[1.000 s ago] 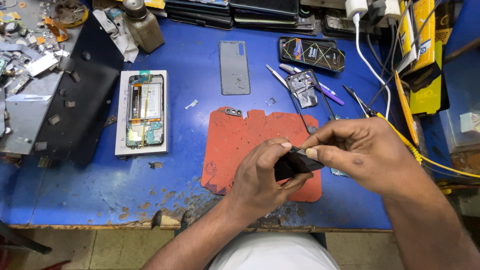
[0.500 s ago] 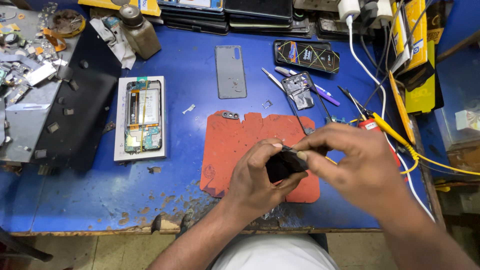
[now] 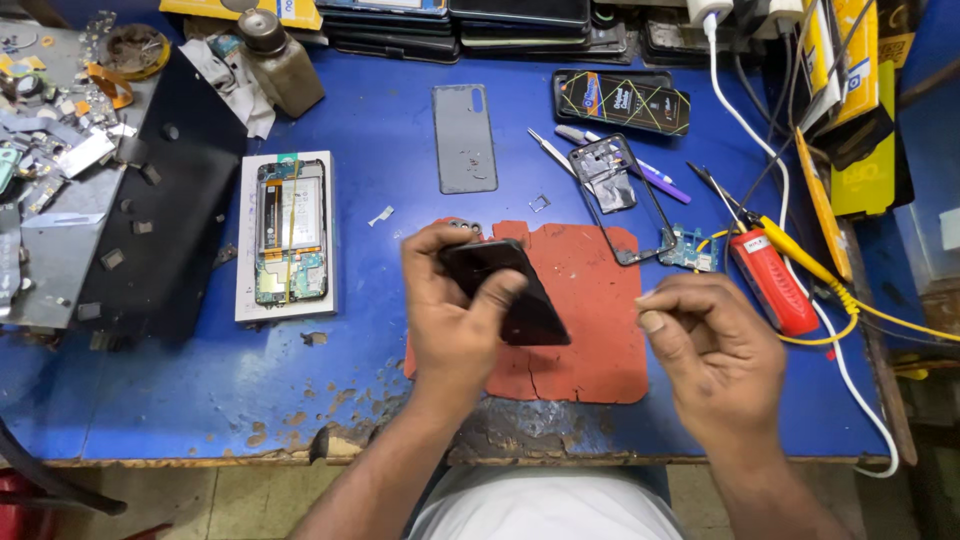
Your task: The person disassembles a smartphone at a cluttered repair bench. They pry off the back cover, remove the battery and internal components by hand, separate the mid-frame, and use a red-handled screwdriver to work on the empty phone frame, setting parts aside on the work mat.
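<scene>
Head view showed the left hand gripping one glossy black slab-shaped phone above the red rubber work mat, its long axis slanting from upper left, away from the person, down toward the right hand. That hand was curled closed, fingertips pinched; on what, I could not tell. Beyond the left hand lay one opened phone on a white tray and one grey back cover.

Worn blue-painted wooden workbench — front edge chipped. On it: cracked red rubber mat, opened phone on white tray, grey back cover, red-handled tool.
</scene>
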